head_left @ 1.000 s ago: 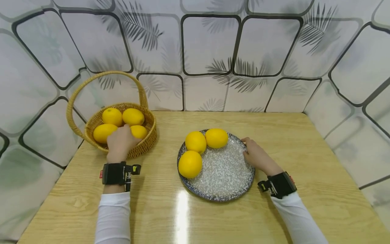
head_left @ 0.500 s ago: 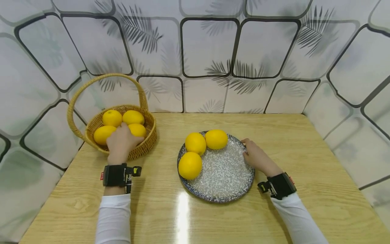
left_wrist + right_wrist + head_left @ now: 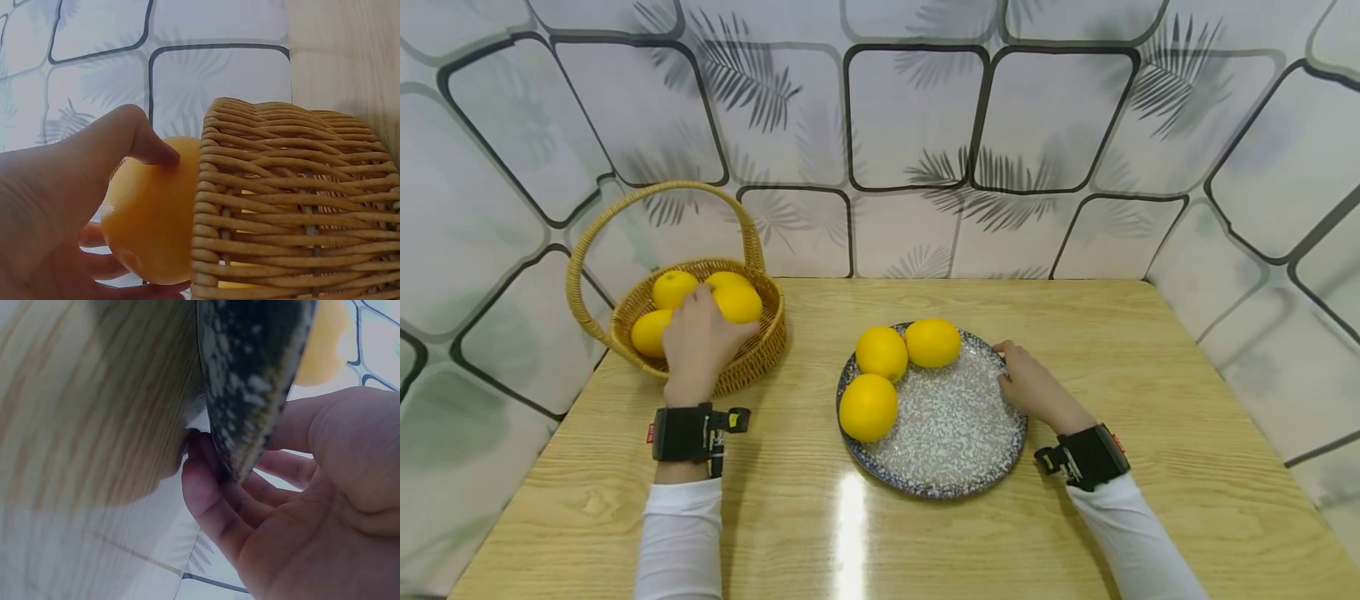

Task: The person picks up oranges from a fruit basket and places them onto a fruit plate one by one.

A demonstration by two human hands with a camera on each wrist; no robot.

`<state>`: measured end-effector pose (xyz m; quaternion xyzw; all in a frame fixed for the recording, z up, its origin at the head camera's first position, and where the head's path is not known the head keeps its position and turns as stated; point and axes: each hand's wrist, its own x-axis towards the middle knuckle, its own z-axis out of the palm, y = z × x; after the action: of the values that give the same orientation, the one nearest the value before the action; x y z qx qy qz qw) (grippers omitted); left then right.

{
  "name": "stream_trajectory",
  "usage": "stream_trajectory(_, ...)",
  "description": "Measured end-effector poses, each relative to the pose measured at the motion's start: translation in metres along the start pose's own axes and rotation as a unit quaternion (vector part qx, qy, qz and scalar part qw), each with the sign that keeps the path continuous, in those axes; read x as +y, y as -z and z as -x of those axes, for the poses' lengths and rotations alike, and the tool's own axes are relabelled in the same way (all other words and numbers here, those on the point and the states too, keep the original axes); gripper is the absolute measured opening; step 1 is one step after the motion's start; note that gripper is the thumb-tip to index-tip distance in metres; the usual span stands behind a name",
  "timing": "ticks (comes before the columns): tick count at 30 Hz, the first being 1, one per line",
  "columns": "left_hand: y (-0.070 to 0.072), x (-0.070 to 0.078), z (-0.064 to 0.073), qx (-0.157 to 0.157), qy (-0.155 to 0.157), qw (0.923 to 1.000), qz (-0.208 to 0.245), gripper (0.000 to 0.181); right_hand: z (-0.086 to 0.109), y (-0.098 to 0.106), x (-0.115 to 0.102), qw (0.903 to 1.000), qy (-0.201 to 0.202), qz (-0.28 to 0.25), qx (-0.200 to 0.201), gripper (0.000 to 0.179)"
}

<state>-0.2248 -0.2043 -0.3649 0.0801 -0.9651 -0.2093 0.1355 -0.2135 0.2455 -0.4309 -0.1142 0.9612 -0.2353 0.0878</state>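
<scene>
In the head view, my left hand (image 3: 698, 346) is inside the wicker basket (image 3: 769, 354) and grips an orange (image 3: 739, 303). The left wrist view shows the thumb on top of this orange (image 3: 150, 219) and fingers beneath it, beside the woven wall (image 3: 300, 206). Other oranges (image 3: 653, 332) lie around it, partly hidden by the hand. My right hand (image 3: 1041, 385) holds the right rim of a speckled grey plate (image 3: 955, 425). In the right wrist view, fingers curl under the dark rim (image 3: 250, 394), with the thumb on its other side. Three oranges (image 3: 868, 407) sit along the plate's left and back.
The basket's tall arched handle (image 3: 658, 187) rises over the fruit. Everything stands on a light wooden table (image 3: 805, 533), with patterned wall panels (image 3: 917, 117) behind and at both sides. A band with a small camera is on each wrist (image 3: 683, 433).
My left hand has lifted its orange slightly within the basket, and the orange now partly covers the one behind it. The right hand and plate keep their place.
</scene>
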Motion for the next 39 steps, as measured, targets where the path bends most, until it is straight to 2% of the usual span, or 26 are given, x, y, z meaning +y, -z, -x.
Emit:
stream_trajectory(11,0.001,0.008,-0.003,0.035,-0.013,0.9979,0.052,0.092,0.0,0.0,-0.001,1.0,0.003,0.004,0.002,0.046)
stream_trajectory(17,0.002,0.016,-0.003,0.059,-0.043,0.9929,0.094,0.087,0.002,0.0,-0.002,1.0,0.0,0.004,0.004,0.046)
stream_trajectory(24,0.005,0.026,-0.001,0.041,-0.064,0.9893,0.124,0.086,0.001,0.0,-0.002,1.0,-0.004,0.006,0.007,0.046)
stream_trajectory(32,0.004,0.038,0.001,0.018,-0.094,0.9881,0.12,0.084,-0.002,0.0,-0.001,0.9999,-0.005,0.007,0.006,0.045)
stream_trajectory(39,-0.001,0.053,0.006,0.003,-0.127,0.9828,0.134,0.084,-0.001,0.0,0.0,1.0,-0.001,0.007,0.006,0.045)
